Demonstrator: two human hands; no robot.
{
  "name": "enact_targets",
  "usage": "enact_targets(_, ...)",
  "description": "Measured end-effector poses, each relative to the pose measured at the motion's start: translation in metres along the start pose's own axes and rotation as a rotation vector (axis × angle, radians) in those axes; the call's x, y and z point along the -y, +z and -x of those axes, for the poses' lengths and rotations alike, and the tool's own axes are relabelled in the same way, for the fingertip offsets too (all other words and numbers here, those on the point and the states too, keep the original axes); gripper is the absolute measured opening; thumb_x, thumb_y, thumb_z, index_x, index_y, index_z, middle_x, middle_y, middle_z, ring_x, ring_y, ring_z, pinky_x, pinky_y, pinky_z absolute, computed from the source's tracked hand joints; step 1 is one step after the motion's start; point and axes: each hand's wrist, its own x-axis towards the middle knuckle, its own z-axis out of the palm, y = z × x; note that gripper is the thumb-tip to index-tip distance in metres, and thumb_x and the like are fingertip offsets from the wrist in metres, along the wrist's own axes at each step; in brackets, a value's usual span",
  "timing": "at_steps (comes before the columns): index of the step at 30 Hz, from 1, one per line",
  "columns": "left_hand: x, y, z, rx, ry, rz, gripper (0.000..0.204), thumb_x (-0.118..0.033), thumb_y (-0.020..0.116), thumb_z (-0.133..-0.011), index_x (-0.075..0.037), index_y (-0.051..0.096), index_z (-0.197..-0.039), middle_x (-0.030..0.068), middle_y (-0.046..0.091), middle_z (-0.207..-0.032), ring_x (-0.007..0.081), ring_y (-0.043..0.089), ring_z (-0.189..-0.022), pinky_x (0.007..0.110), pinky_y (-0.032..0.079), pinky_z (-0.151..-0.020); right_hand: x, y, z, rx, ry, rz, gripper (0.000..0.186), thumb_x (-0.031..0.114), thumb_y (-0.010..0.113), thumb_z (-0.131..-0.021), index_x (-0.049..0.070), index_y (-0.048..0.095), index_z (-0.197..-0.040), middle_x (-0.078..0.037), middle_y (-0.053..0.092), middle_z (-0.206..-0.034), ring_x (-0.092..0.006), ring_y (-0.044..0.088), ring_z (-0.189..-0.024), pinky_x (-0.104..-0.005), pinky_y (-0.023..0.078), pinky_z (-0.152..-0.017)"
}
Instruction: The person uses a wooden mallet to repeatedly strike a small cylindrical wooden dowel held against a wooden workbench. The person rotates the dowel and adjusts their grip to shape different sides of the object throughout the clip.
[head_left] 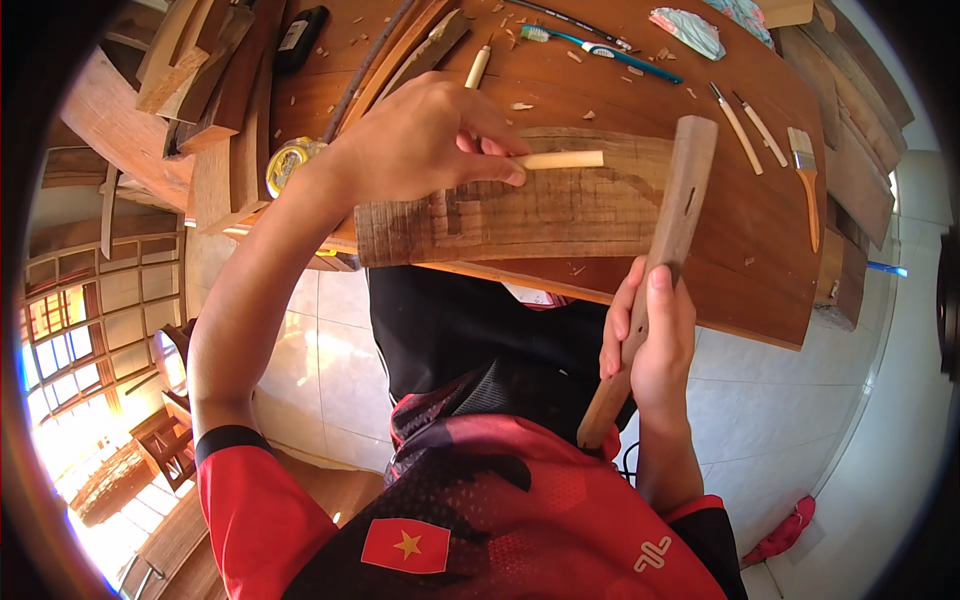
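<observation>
My left hand (430, 140) is closed in a pinch on a carving chisel; its pale round wooden handle (568, 160) points right, and its blade is hidden by the fingers. Beneath it lies a brown wooden board (540, 225) with lines marked on its face, along the table's near edge. My right hand (655, 340) is wrapped round a long wooden bar (683, 200) that slants upward, with its lower end by my shirt. The bar's upper part stands over the board's right end.
Carving chisels (737, 130) and a flat brush (805, 180) lie at the right on the wooden table (750, 235). A toothbrush (610, 53) and wood chips are at the back. A tape measure (293, 165) and stacked timber (215, 90) stand at left; planks (845, 120) at right.
</observation>
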Motion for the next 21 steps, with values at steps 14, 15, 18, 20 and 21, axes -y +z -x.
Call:
enact_targets(14, -0.012, 0.000, 0.005, -0.032, -0.106, -0.125, 0.031, -0.026, 0.085, -0.086, -0.002, 0.080, -0.105, 0.0131, 0.077, -0.098, 0.0251, 0.072, -0.089, 0.036, 0.056, -0.081, 0.006, -0.004, -0.001, 0.062, 0.060, 0.019, 0.032, 0.032, 0.049, -0.112, 0.002, 0.051, -0.102, -0.002, 0.049, -0.065, -0.0082, 0.046, -0.040, -0.0243, 0.036, -0.037)
enact_targets(15, -0.012, 0.000, 0.004, -0.023, -0.130, -0.113, 0.031, -0.026, 0.085, -0.086, -0.002, 0.080, -0.105, 0.0133, 0.077, -0.099, 0.0253, 0.072, -0.090, 0.036, 0.056, -0.082, 0.006, -0.001, -0.002, 0.022, 0.017, 0.000, 0.032, 0.032, 0.049, -0.112, 0.003, 0.052, -0.100, -0.002, 0.050, -0.065, -0.0079, 0.045, -0.040, -0.0241, 0.036, -0.037)
enact_targets(18, -0.009, -0.003, 0.003, 0.008, -0.147, -0.085, 0.031, -0.026, 0.085, -0.086, -0.002, 0.080, -0.105, 0.0139, 0.077, -0.101, 0.0253, 0.072, -0.092, 0.036, 0.055, -0.084, 0.009, -0.001, -0.002, 0.195, 0.125, 0.282, 0.033, 0.033, 0.047, -0.112, 0.003, 0.052, -0.099, -0.002, 0.050, -0.065, -0.0080, 0.045, -0.039, -0.0241, 0.037, -0.037)
enact_targets(20, -0.009, -0.005, 0.004, 0.015, -0.157, -0.061, 0.031, -0.025, 0.084, -0.086, -0.001, 0.080, -0.105, 0.0140, 0.077, -0.101, 0.0250, 0.072, -0.092, 0.036, 0.055, -0.084, 0.012, -0.003, -0.004, 0.102, 0.069, 0.156, 0.031, 0.032, 0.049, -0.112, 0.002, 0.053, -0.101, -0.001, 0.050, -0.062, -0.0077, 0.045, -0.040, -0.0239, 0.037, -0.037)
enact_targets(21, -0.011, -0.006, 0.005, 0.011, -0.171, -0.045, 0.031, -0.025, 0.084, -0.087, -0.001, 0.080, -0.105, 0.0140, 0.077, -0.101, 0.0248, 0.071, -0.092, 0.037, 0.054, -0.084, 0.009, -0.003, -0.005, 0.059, 0.029, 0.102, 0.031, 0.031, 0.049, -0.112, 0.002, 0.054, -0.101, -0.001, 0.049, -0.061, -0.0077, 0.045, -0.040, -0.0239, 0.036, -0.037)
